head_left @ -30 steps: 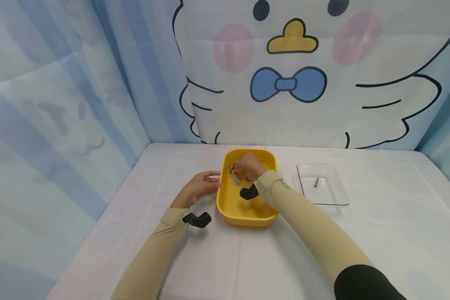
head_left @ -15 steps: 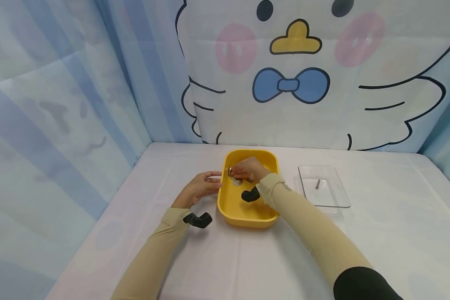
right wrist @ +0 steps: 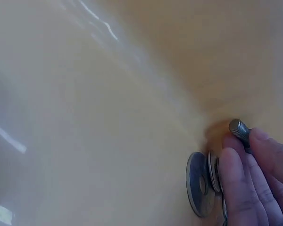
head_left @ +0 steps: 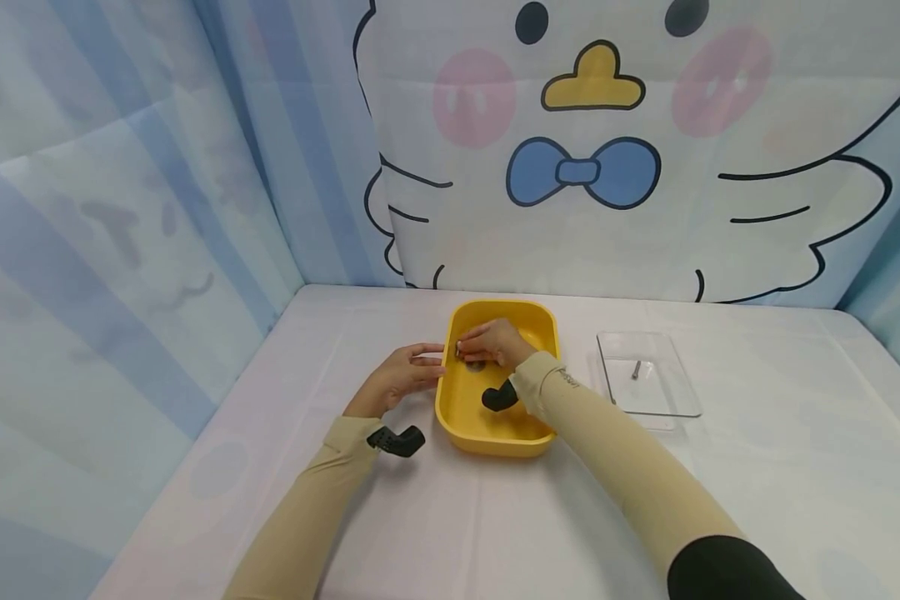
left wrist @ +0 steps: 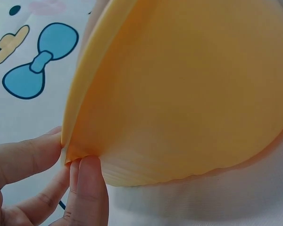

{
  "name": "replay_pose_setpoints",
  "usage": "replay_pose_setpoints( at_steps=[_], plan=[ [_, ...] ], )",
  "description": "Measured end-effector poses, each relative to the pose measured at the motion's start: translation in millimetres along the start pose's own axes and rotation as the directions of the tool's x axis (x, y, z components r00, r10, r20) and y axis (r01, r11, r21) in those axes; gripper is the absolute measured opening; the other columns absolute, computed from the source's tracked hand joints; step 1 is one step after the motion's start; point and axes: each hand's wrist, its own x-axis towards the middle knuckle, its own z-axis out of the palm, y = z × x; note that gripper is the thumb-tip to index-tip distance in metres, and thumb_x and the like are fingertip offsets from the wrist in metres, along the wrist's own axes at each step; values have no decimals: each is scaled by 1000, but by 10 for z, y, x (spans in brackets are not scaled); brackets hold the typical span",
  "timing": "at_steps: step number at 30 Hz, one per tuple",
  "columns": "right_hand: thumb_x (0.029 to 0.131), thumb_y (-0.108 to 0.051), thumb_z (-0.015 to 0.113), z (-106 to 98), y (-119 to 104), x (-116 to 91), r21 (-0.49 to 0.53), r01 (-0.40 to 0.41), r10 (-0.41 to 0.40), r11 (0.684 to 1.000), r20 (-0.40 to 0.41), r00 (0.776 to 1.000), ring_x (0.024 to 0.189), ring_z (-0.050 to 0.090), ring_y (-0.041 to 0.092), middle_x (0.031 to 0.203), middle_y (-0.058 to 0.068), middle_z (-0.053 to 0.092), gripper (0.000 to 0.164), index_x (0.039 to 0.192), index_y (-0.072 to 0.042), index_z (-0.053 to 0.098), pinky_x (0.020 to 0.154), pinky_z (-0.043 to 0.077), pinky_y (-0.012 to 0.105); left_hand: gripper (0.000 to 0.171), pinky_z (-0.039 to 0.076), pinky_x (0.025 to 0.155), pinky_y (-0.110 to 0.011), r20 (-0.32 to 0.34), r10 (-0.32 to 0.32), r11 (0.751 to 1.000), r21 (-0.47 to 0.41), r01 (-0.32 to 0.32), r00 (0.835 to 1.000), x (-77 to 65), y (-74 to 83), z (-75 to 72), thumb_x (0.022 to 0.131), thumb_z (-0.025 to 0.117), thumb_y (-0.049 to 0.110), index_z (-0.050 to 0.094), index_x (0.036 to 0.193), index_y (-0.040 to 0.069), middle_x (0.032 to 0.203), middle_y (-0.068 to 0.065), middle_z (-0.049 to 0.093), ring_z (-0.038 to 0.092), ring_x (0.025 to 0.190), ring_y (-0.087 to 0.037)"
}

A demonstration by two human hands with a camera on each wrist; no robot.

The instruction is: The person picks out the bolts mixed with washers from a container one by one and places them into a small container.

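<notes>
My right hand [head_left: 495, 342] is inside the yellow tray [head_left: 495, 423], near its left wall. Thumb and fingers pinch a short threaded bolt [right wrist: 239, 130], whose threaded end sticks up between the fingertips in the right wrist view. Beside the fingers is a large flat washer [right wrist: 197, 188], also partly visible as a grey washer [head_left: 476, 366] in the head view. Smaller washers [right wrist: 212, 172] stand half hidden behind those fingers. My left hand [head_left: 399, 375] touches the tray's left rim from outside, its fingers extended; the left wrist view shows fingertips against rim and outer wall.
Right of the yellow tray, a shallow clear plastic tray [head_left: 663, 392] holds one small screw [head_left: 636, 370]. Both trays lie on a pale-covered table [head_left: 435, 533]. A cartoon-printed curtain [head_left: 570, 242] hangs right behind the table's far edge.
My right hand has shifted slightly left and its fingers have come around the bolt, which now shows less in the head view. The left hand keeps its place at the rim.
</notes>
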Motion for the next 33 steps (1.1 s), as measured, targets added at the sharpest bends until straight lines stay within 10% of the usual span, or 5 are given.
replay_pose_setpoints(
  at_steps=[11,33],
  plan=[
    [82,-6,71,33,-24,-15,37,70,-68,997,-64,996,83,71,19,88,7,73,27,108,1,67,85,56,33,52,49,100,-36,-30,-32,1000,-1,32,999,29,15,-9,87,65,6,48,136,11,131,-15,54,60,106,-22],
    [85,-10,69,37,-78,-52,-60,135,-138,989,-63,988,90,65,21,102,8,68,22,106,-4,67,91,54,34,51,47,102,-38,15,22,1000,15,-22,1000,-2,-14,-6,90,61,5,44,138,7,135,-19,50,57,116,-29]
  ],
)
